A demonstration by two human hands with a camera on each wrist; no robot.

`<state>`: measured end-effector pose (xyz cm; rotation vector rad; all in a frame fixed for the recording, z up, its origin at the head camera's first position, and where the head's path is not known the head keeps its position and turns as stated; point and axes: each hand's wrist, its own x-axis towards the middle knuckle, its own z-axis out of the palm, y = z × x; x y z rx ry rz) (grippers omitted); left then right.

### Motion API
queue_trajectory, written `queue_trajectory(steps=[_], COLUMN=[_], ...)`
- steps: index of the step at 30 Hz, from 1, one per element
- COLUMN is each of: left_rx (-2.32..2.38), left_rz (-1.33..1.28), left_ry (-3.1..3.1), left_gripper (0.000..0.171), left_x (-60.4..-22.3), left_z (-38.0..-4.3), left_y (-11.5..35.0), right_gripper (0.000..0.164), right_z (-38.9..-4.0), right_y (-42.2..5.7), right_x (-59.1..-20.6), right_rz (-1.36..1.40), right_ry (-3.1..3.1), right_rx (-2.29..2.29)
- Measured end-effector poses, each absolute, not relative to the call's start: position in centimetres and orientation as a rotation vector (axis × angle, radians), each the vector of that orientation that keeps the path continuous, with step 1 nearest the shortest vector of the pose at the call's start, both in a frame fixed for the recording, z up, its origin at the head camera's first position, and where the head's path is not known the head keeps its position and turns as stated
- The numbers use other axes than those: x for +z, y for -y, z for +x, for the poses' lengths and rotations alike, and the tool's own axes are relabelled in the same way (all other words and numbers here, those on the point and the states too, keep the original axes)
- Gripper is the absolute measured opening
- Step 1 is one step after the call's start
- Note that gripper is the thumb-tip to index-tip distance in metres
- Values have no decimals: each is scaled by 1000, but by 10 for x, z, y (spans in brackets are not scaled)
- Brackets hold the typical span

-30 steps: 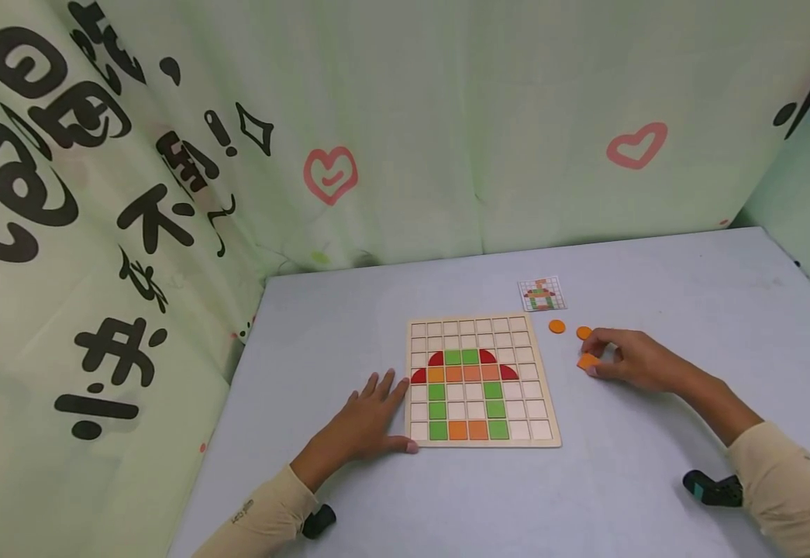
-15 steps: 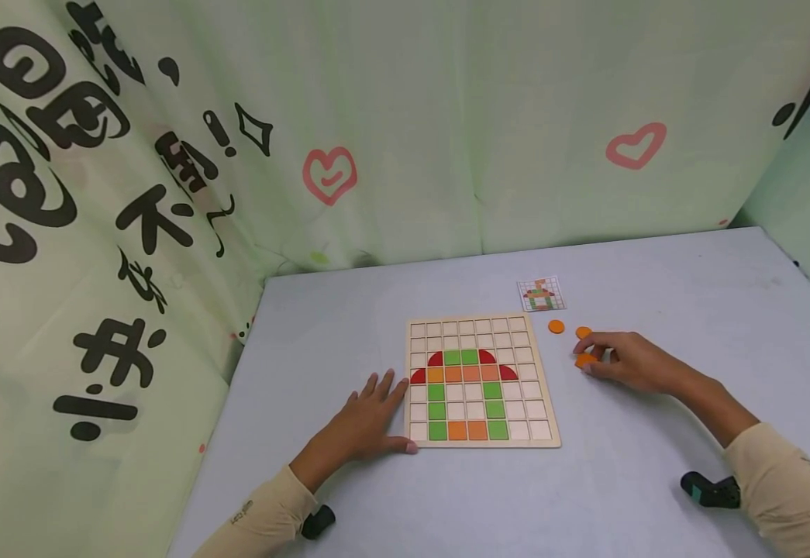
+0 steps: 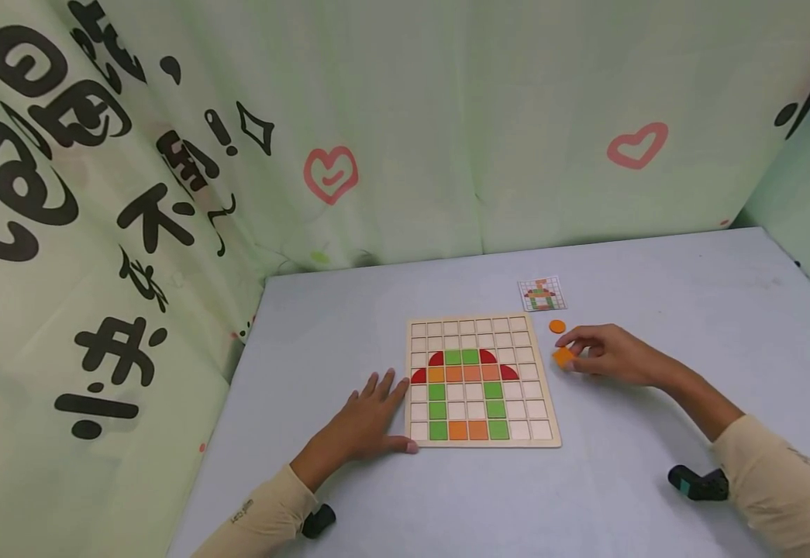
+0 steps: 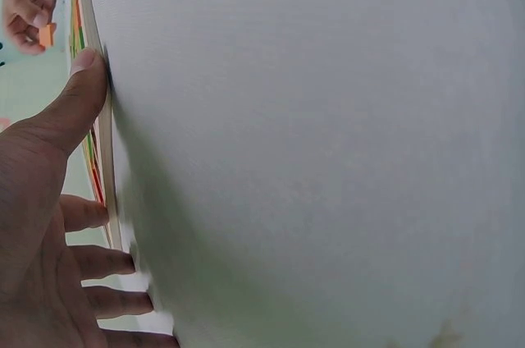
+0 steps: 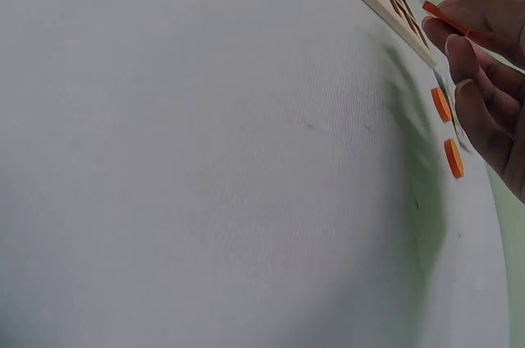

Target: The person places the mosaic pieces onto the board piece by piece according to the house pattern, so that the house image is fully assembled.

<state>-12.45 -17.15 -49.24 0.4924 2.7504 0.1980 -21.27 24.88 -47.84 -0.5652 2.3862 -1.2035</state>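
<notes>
My right hand pinches an orange square tile between thumb and fingers, just right of the wooden grid board. In the right wrist view the tile appears edge-on at the fingertips, raised over the white table. My left hand lies with fingers spread along the board's left side, thumb at the near left corner. The left wrist view puts that thumb against the board's edge. Green, orange and red pieces fill part of the grid in a mushroom-like shape.
An orange disc lies beyond the held tile, and the right wrist view has a second disc near it. A small pattern card sits behind the board's far right corner. Pale green printed curtains border the table.
My right hand has lifted the orange square tile and carried it left toward the board's right edge. The left hand stays where it was.
</notes>
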Motion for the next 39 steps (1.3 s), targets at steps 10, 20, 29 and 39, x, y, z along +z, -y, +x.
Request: queue_trajectory(steps=[10, 20, 29, 39], left_rx=[200, 178, 184, 197], left_rz=[495, 505, 493, 482], left_ry=[-2747, -2749, -2747, -2746], left_gripper=[107, 108, 108, 108], left_x=[-492, -492, -495, -494], left_z=[-125, -127, -126, -125], left_y=[171, 171, 172, 172], right_gripper=[33, 28, 26, 26], right_z=[-220, -229, -239, -245], right_y=[-225, -195, -167, -137], right_x=[-479, -480, -485, -492], right_rz=[-630, -648, -629, -532], right_ry=[-2335, -2384, -2534, -2523], right_rx=[-1294, -1326, -1238, -1197])
